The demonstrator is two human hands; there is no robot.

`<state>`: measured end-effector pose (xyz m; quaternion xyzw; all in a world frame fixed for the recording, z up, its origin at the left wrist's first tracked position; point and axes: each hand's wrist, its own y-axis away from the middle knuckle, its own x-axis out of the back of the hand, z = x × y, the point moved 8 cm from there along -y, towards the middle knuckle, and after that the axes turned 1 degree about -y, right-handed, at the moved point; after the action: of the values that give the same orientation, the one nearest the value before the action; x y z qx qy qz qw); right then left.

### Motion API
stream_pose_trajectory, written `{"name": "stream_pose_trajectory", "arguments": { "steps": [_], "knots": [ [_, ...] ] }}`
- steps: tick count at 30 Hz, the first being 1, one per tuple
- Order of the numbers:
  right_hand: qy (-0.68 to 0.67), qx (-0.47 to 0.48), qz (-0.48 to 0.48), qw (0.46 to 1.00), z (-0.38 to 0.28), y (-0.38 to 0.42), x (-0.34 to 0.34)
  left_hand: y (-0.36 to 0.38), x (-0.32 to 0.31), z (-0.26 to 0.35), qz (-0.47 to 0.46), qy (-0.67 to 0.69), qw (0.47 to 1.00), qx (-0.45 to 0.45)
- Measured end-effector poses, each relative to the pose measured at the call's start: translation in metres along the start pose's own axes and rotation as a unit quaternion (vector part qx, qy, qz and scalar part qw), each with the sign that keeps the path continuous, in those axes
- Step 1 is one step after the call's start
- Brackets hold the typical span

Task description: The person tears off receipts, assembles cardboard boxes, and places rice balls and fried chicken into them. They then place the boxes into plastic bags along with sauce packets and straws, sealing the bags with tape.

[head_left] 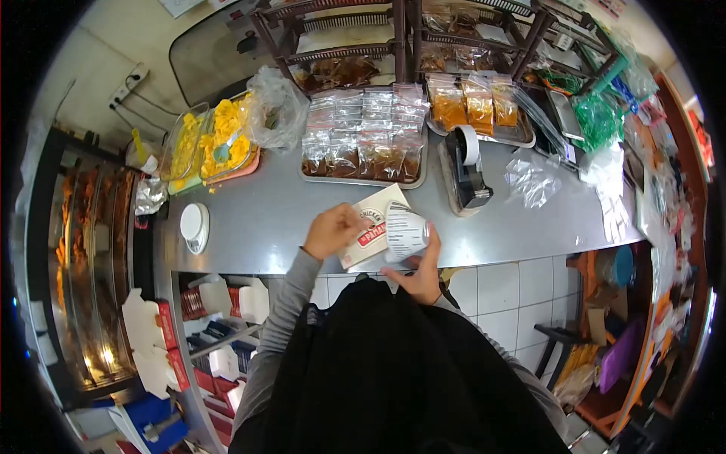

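A cream box with red and black print [372, 240] lies tilted on the steel counter, close to its front edge. My right hand [423, 268] is wrapped round a white roll of printed labels [407, 231], which overlaps the right part of the box. Over the box's left side is my left hand [331, 231], its fingers pinched together near the printed front. Whatever is between those fingertips is too small to make out. Behind the box stands a metal tray [363, 180] of small clear bags with brown contents.
A black tape dispenser [473, 181] stands right of the tray. Farther right lies crumpled clear plastic [532, 178]. At the left are a round white scale [194, 225] and containers of yellow pieces [227, 132]. Dark racks [344, 53] rise at the back.
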<state>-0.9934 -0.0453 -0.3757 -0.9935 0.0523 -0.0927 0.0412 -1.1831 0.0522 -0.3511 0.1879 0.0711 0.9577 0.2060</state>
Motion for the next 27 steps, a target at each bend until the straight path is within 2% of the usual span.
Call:
{"name": "stream_pose_trajectory", "arguments": {
  "steps": [1, 2, 3, 4, 5, 7, 10, 11, 14, 16, 18, 19, 22, 23, 25, 27],
  "knots": [
    [0.022, 0.012, 0.059, 0.998, 0.006, 0.004, -0.002, 0.001, -0.007, 0.025, 0.04, -0.058, 0.987, -0.143],
    [0.044, 0.024, 0.119, 0.992, 0.006, 0.008, -0.004, 0.008, -0.014, 0.05, 0.079, -0.112, 0.949, -0.284],
    [-0.092, 0.0, 0.152, 0.984, 0.001, 0.013, -0.005, 0.001, -0.031, 0.04, 0.013, -0.119, 0.953, -0.279],
    [-0.121, 0.014, 0.187, 0.975, -0.009, 0.017, -0.007, -0.003, -0.05, 0.028, -0.051, -0.124, 0.953, -0.271],
    [-0.15, 0.028, 0.221, 0.963, -0.017, 0.023, -0.008, -0.005, -0.058, 0.023, -0.042, -0.03, 0.976, -0.21],
    [-0.188, 0.026, 0.279, 0.941, -0.035, 0.032, -0.013, -0.004, -0.071, 0.016, -0.027, 0.153, 0.985, -0.077],
    [-0.115, 0.018, 0.319, 0.941, -0.051, 0.046, -0.022, 0.007, -0.076, 0.026, -0.1, 0.398, 0.912, -0.029],
    [-0.1, 0.025, 0.328, 0.939, -0.058, 0.05, -0.027, 0.009, -0.072, 0.022, -0.125, 0.423, 0.898, 0.005],
    [-0.046, 0.007, 0.259, 0.965, -0.055, 0.059, -0.039, 0.014, -0.035, 0.017, -0.185, 0.396, 0.899, 0.035],
    [0.004, -0.019, 0.222, 0.975, -0.054, 0.063, -0.041, 0.002, -0.001, -0.005, -0.217, 0.328, 0.919, 0.006],
    [-0.064, -0.04, 0.262, 0.962, -0.035, 0.069, -0.042, -0.01, 0.034, -0.022, -0.237, 0.199, 0.95, 0.041],
    [-0.016, 0.016, 0.273, 0.962, -0.041, 0.065, -0.04, -0.012, 0.042, -0.03, -0.244, 0.131, 0.959, 0.059],
    [-0.188, -0.009, 0.281, 0.941, -0.026, 0.054, -0.054, -0.008, 0.03, -0.04, -0.271, 0.06, 0.961, -0.009],
    [-0.235, -0.015, 0.244, 0.941, -0.019, 0.048, -0.062, -0.002, 0.025, -0.034, -0.251, 0.021, 0.966, -0.063],
    [-0.273, -0.039, 0.249, 0.929, -0.03, 0.041, -0.07, 0.023, 0.011, -0.011, -0.206, -0.057, 0.962, -0.172],
    [-0.274, -0.057, 0.242, 0.929, -0.034, 0.037, -0.08, 0.022, 0.013, -0.035, -0.192, 0.019, 0.975, -0.11]
  ]
}}
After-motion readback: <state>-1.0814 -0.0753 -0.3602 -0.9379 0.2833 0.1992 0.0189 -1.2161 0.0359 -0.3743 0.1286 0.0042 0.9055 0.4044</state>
